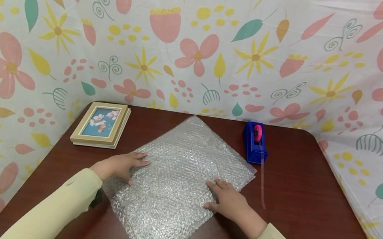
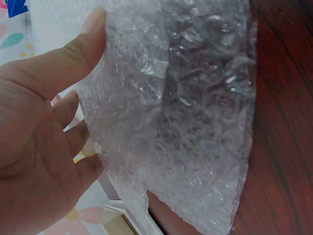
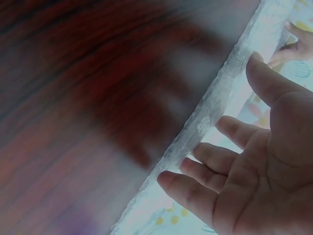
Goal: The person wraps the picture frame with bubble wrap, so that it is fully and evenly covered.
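A sheet of bubble wrap [image 1: 175, 189] lies turned cornerwise across the middle of the dark brown table, one corner toward the back. At its left edge is my left hand [image 1: 122, 166], fingers spread and fingertips on the sheet. The left wrist view shows the left thumb [image 2: 80, 54] against the bubble wrap [image 2: 205, 112], which appears layered there. My right hand [image 1: 229, 202] rests its extended fingertips on the right edge. From the right wrist, the right hand's [image 3: 249, 181] fingers look loosely bent beside the edge of the bubble wrap [image 3: 205, 115], pinching nothing.
At the back left lies a picture frame [image 1: 101, 122] with a flower picture, on a whitish layer. A blue tape dispenser [image 1: 254, 153] with a pink roll [image 1: 258, 133] stands at the back right; a clear tape strip [image 1: 263, 186] trails from it. Floral cloth [image 1: 199, 56] hangs behind the table.
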A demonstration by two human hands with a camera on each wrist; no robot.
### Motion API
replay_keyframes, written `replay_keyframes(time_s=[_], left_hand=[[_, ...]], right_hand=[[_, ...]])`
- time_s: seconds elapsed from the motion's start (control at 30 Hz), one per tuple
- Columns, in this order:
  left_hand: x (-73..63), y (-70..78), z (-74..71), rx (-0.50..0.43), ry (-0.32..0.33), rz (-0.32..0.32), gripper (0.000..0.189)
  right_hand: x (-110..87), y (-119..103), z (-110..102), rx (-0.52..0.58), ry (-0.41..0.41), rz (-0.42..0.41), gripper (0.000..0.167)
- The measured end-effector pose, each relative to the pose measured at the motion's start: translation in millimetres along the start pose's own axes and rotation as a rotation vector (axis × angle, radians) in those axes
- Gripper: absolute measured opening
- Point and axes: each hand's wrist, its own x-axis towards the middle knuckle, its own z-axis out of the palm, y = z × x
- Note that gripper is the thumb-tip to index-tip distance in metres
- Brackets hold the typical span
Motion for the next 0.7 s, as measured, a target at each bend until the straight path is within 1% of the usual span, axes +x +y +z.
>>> replay_keyframes(time_s=[0.17,0.27,0.37,0.5,0.57,0.63,0.7], left_hand=[[-2.8,2.2,-2.0,0.032,0.003,0.012,0.089],[-4.2,4.9,-3.1,0.057,0.003,0.021,0.089],[-4.9,5.5,-3.5,0.054,0.002,0.028,0.089],[-6.8,1.7,-4.5,0.008,-0.009,0.056,0.089],[-7.7,-1.6,-4.8,-0.003,-0.011,0.076,0.090],[-7.0,-4.0,-4.6,-0.016,-0.012,0.083,0.089],[-5.2,-5.1,-3.4,-0.014,-0.007,0.078,0.089]], right_hand=[[0.9,-2,-1,-0.020,0.006,-0.009,0.077],[0.9,-2,-4,-0.028,0.011,-0.034,0.076],[2.7,0,-6,-0.067,0.041,-0.096,0.070],[7.5,7,-7,-0.179,0.109,-0.212,0.062],[9.7,11,-8,-0.218,0.131,-0.255,0.060],[11.5,15,-9,-0.233,0.138,-0.288,0.060],[13.3,19,-10,-0.215,0.133,-0.307,0.060]])
